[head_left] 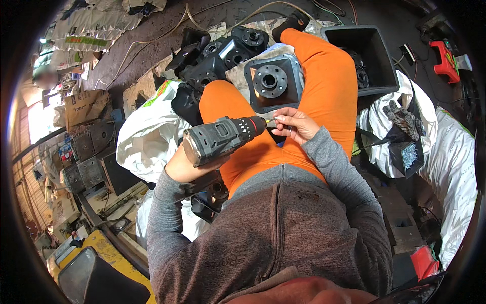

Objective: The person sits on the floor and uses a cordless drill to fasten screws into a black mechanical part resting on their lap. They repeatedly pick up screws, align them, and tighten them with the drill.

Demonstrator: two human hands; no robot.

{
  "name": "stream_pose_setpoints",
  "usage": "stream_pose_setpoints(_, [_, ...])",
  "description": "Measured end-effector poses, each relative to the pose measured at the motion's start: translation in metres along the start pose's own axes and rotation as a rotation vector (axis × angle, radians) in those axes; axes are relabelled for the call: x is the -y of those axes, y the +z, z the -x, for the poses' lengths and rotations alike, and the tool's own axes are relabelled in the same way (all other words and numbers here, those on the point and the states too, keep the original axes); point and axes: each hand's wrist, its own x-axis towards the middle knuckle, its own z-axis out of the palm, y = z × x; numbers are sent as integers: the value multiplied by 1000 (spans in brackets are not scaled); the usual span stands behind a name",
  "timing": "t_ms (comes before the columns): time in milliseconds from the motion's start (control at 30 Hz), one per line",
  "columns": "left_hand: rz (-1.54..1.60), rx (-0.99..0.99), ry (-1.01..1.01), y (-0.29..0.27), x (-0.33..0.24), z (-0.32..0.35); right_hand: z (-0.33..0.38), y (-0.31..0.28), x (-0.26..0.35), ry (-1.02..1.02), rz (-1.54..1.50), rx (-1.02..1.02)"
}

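Right now the person sits w/ orange-trousered legs stretched out, a grey cordless drill (pixel 220 139) held across the lap. Left hand (pixel 188 163) is wrapped round the drill's grip from below, fingers mostly hidden behind the tool body. Right hand (pixel 296 124) is at the chuck end, thumb and fingertips pinched together on a small screw (pixel 271 120) right at the drill's tip; too small to say if it touches the bit. Between the knees lies a black square plate (pixel 272 81) w/ a round hub in the middle, more black parts (pixel 215 55) heaped beyond it. A black tub (pixel 362 58) stands by the right leg, a box of screws (pixel 409 156) lower on that side.
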Motion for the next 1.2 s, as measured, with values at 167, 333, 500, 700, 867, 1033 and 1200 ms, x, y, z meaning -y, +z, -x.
stream_pose_setpoints(167, [-27, 91, -37, -14, 7, 2, 2, -3, 11, 89, -3, 158])
stream_pose_setpoints(333, [-205, 34, 111, -2, -3, -10, -4, -11, 15, 146, 36, 187])
stream_pose_setpoints(500, [-167, 122, 56, -17, -17, -14, -4, -12, 20, 217, 36, 264])
stream_pose_setpoints(700, [-228, 88, 20, -7, -15, -20, -8, -3, 15, 163, -6, 61])
stream_pose_setpoints(867, [-261, -54, 45, -16, -10, -51, -22, 2, -16, -44, -149, -438])
stream_pose_setpoints(1033, [-302, -64, 99, -23, -15, -98, -59, 9, -13, -198, 9, -757])
stream_pose_setpoints(1200, [-349, 7, -52, -22, -11, -122, -74, 7, -10, -269, 55, -774])
